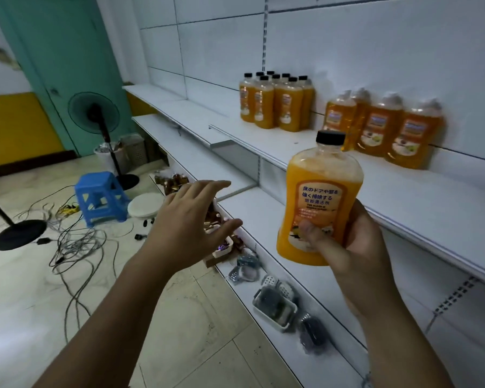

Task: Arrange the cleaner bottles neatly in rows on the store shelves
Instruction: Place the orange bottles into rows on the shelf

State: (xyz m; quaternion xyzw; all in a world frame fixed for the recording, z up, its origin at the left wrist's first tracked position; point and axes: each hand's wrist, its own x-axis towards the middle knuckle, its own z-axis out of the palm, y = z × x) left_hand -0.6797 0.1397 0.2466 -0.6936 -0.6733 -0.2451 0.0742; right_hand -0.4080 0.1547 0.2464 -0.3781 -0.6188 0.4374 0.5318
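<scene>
The left forearm (pixel 118 298) reaches forward from the lower left, bare. The left hand (pixel 191 219) is held flat in the air with its back up, fingers straight and close together, thumb spread apart below them, holding nothing. The right forearm (pixel 398 331) rises from the lower right. The right hand (pixel 356 247) grips the lower part of a bottle (pixel 319 197), thumb across its front and fingers wrapped behind.

on orange bottle (pixel 319 175), 床のドアや窓を, 強く掃除する, THE FLOOR

Orange black-capped bottle (pixel 319 203) held upright, more shelved (pixel 275 103)
</scene>
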